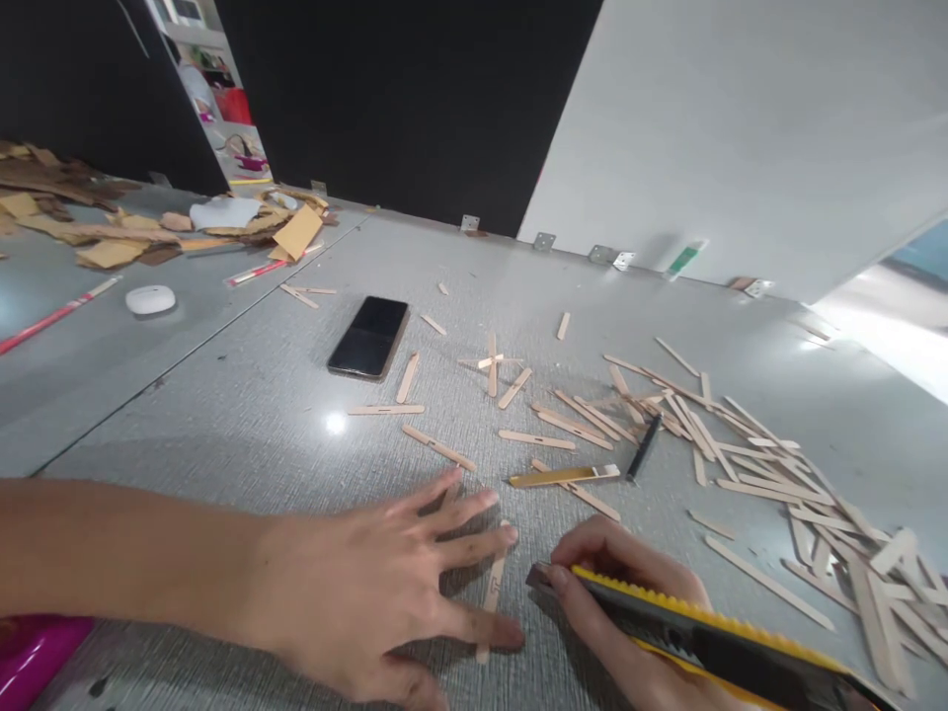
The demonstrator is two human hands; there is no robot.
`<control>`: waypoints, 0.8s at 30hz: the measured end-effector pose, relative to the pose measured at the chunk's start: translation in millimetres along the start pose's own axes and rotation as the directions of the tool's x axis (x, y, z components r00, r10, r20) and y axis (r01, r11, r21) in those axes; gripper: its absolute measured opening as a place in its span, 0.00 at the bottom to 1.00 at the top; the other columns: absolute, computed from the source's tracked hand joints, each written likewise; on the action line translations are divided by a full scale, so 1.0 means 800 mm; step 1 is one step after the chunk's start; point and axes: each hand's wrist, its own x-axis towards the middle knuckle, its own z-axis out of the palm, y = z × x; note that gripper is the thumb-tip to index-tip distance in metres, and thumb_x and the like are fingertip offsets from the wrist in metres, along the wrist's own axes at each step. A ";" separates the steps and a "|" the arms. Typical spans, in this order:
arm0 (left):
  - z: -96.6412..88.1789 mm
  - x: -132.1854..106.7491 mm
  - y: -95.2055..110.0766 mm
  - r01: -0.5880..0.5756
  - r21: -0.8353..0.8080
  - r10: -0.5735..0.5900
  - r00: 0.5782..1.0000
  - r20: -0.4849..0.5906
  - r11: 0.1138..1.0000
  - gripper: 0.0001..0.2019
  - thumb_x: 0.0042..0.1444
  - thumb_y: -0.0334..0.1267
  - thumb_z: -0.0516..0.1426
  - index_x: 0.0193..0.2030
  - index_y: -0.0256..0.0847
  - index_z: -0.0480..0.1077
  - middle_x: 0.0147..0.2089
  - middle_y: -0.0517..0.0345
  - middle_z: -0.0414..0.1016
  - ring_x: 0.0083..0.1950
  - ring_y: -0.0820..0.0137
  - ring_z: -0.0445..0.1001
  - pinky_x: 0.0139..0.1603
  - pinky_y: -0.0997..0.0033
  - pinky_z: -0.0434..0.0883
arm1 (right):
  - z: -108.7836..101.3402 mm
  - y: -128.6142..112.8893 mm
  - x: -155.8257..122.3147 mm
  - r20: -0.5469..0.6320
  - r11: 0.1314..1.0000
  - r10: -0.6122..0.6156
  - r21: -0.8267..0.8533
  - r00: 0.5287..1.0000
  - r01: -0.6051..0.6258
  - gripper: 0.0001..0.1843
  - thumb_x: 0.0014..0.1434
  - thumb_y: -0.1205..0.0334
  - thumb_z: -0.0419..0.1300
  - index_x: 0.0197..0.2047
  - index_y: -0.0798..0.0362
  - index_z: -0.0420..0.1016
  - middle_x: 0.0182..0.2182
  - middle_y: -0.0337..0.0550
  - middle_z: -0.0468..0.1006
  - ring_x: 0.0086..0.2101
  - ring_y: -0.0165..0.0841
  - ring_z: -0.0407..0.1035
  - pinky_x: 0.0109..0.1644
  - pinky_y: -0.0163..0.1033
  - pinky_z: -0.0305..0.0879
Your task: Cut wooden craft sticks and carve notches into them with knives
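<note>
My left hand (pixel 370 573) lies palm down with its fingers spread, the tips resting over and beside a wooden craft stick (pixel 496 581) on the table. A small pencil-like mark shows near the middle of that stick. In my right hand (pixel 618 563) is a yellow and black utility knife (pixel 711 632), its short blade out and pointing at the stick, a little apart from it. Beyond my hands lie a yellow tool with a pale end (pixel 563 477), a dark pen-like tool (pixel 644 447) and several sticks with cut slots, one being a notched stick (pixel 438 447).
A phone (pixel 368 338) lies behind my left hand, with a white earbud case (pixel 150 300) farther left. Loose craft sticks (pixel 785 484) pile up on the right. Cardboard scraps (pixel 118 232) cover the far left. Black and grey panels (pixel 415 109) stand behind, with metal hinges (pixel 544 241) along their base.
</note>
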 end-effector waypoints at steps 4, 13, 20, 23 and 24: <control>0.014 0.007 0.002 -0.009 -0.043 0.008 1.000 -0.023 0.999 0.35 0.71 0.60 0.55 0.80 0.57 0.54 0.84 0.44 0.41 0.84 0.42 0.40 0.80 0.32 0.47 | 0.009 -0.005 -0.002 0.107 0.984 0.057 0.160 0.993 -0.074 0.19 0.74 0.43 0.56 0.36 0.46 0.72 0.21 0.34 0.77 0.23 0.32 0.74 0.29 0.34 0.71; 0.031 0.011 -0.012 -0.160 -0.004 0.157 0.972 -0.176 0.987 0.34 0.69 0.60 0.57 0.74 0.42 0.66 0.79 0.32 0.58 0.80 0.40 0.56 0.80 0.34 0.49 | 0.017 -0.010 -0.007 0.075 0.998 -0.061 0.005 0.995 0.060 0.18 0.77 0.52 0.54 0.33 0.45 0.70 0.19 0.31 0.77 0.21 0.30 0.73 0.34 0.36 0.71; 0.038 0.017 -0.009 -0.121 0.063 0.132 0.971 -0.201 0.991 0.32 0.70 0.62 0.55 0.72 0.46 0.69 0.76 0.37 0.62 0.79 0.45 0.59 0.80 0.43 0.56 | 0.019 -0.022 -0.004 0.040 0.995 -0.098 0.037 0.994 0.096 0.18 0.76 0.53 0.54 0.32 0.45 0.69 0.18 0.32 0.77 0.19 0.31 0.73 0.31 0.35 0.73; 0.036 0.019 -0.006 -0.100 0.075 0.114 0.968 -0.223 0.992 0.30 0.70 0.62 0.55 0.70 0.48 0.71 0.71 0.39 0.67 0.76 0.46 0.64 0.78 0.43 0.58 | 0.023 -0.023 -0.001 -0.005 0.995 -0.097 0.037 0.995 0.097 0.16 0.75 0.53 0.56 0.33 0.45 0.70 0.17 0.31 0.76 0.18 0.31 0.73 0.30 0.34 0.73; 0.036 0.020 -0.005 -0.092 0.068 0.105 0.970 -0.221 0.993 0.30 0.70 0.62 0.56 0.70 0.48 0.70 0.70 0.39 0.68 0.75 0.47 0.65 0.78 0.43 0.58 | 0.024 -0.022 -0.001 -0.014 0.995 -0.089 0.049 0.996 0.090 0.16 0.75 0.53 0.56 0.33 0.45 0.70 0.16 0.31 0.75 0.17 0.31 0.72 0.29 0.34 0.72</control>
